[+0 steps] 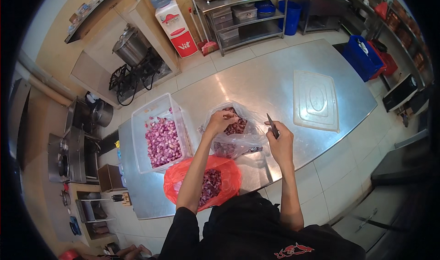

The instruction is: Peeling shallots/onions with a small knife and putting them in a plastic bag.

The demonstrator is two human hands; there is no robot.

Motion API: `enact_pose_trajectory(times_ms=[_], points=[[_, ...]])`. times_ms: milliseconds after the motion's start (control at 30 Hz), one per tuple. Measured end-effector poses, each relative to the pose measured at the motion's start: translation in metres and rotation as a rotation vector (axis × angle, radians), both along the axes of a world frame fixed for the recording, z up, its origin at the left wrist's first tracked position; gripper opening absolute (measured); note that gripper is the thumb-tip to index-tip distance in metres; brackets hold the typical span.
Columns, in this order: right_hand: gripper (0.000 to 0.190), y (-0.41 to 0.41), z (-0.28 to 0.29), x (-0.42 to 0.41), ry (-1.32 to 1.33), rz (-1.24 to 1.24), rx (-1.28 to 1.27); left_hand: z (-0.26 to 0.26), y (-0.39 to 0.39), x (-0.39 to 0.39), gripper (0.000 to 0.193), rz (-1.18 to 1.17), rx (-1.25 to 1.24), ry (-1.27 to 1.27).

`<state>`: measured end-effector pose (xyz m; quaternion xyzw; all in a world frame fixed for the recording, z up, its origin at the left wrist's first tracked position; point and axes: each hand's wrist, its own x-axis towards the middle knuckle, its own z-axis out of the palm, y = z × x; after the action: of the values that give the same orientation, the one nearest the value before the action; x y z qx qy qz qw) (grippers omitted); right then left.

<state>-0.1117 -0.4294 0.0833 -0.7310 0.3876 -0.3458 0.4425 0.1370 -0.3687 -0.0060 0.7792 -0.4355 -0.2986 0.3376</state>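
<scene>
My left hand (221, 122) is over the mouth of a clear plastic bag (228, 150), its thumb and fingers drawn together. Whether something small sits between the fingertips is too small to tell. Inside the bag are unpeeled shallots (237, 126) with dark red-brown skins. To the right of the bag, my right hand (281, 138) grips a small knife (271, 122), its blade pointing up and away from me. A red plastic bag (232, 172) lies open close to my body, holding purple shallot skins (210, 186); my left forearm crosses above it.
A translucent plastic tub (138, 139) of peeled shallots (163, 143) stands left on the steel table (254, 81). Its flat lid (316, 100) lies on the right. Beyond the table are a water dispenser (178, 29) and a pot (130, 47) on a burner. Someone's bare legs (132, 251) show at lower left.
</scene>
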Motion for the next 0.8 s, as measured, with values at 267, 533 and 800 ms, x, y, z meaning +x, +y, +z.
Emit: enact_pose_trajectory(times_ms=[267, 533, 800], points=[[0.024, 0.029, 0.015, 0.014, 0.108, -0.081, -0.155, 0.038, 0.045, -0.023, 0.035, 0.244, -0.194, 0.759], [0.034, 0.082, 0.025, 0.038, -0.08, 0.132, -0.142, 0.102, 0.1, -0.067, 0.028, 0.274, -0.462, 0.913], [0.014, 0.152, 0.05, 0.05, -0.195, 0.251, -0.013, 0.122, 0.187, -0.089, 0.022, 0.267, -0.718, 1.164]])
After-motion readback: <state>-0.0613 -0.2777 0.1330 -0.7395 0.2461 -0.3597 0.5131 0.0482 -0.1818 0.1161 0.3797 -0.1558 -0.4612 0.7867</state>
